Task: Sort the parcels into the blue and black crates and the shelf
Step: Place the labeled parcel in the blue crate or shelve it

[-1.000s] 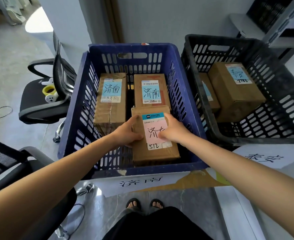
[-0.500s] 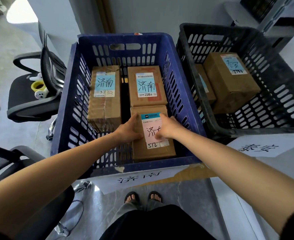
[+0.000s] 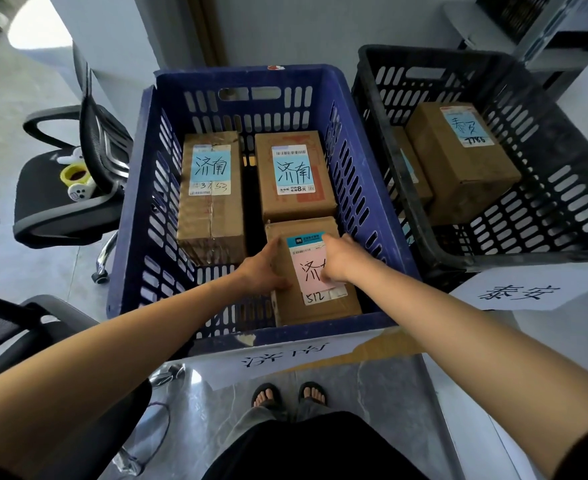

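At the centre of the frame, inside the blue crate [image 3: 140, 216], we see both hands on a cardboard parcel with a pink label [image 3: 311, 271]. The left hand [image 3: 263, 268] clasps its left side, thumb on top and fingers curled down the edge; the right hand [image 3: 341, 259] presses on the label, fingers bent over the right side. The parcel sits in the crate's lower right corner, just below a parcel with a blue label [image 3: 294, 174] and right of a second blue-labelled parcel [image 3: 211, 195]. In the upper right of the frame, the black crate [image 3: 562, 161] holds a large parcel [image 3: 459, 161], which partly hides another box [image 3: 412, 171]. An office chair [image 3: 74, 174] stands at the left.
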